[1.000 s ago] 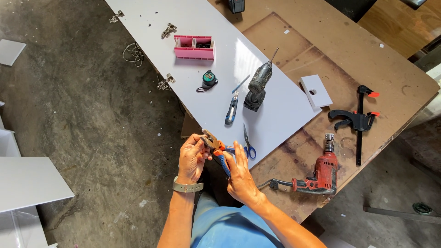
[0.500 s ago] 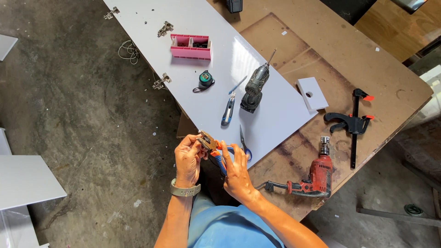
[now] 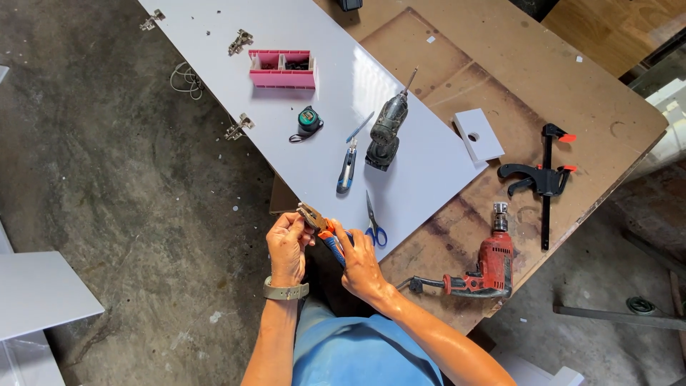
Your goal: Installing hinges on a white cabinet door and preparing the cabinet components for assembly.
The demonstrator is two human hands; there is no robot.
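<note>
My right hand point(image 3: 359, 263) grips a pair of pliers point(image 3: 323, 230) by its blue and orange handles, just below the near edge of a long white panel point(image 3: 321, 93). My left hand point(image 3: 287, 246), with a grey watch strap on the wrist, has its fingertips at the pliers' jaws; whatever small piece it pinches there is too small to make out. Blue-handled scissors point(image 3: 372, 223) lie on the panel right beside my right hand.
On the panel lie a screwdriver point(image 3: 347, 166), a dark cordless drill point(image 3: 386, 129), a tape measure point(image 3: 308, 122) and a pink compartment box point(image 3: 282, 68). Metal hinges point(image 3: 237, 128) sit along its left edge. A red corded drill point(image 3: 486, 264), bar clamp point(image 3: 545, 179) and small white block point(image 3: 479, 134) rest on the brown workbench.
Both hands stay together at the pliers with hardly any movement. The view has drifted slightly, so the bench items sit a little differently in frame.
</note>
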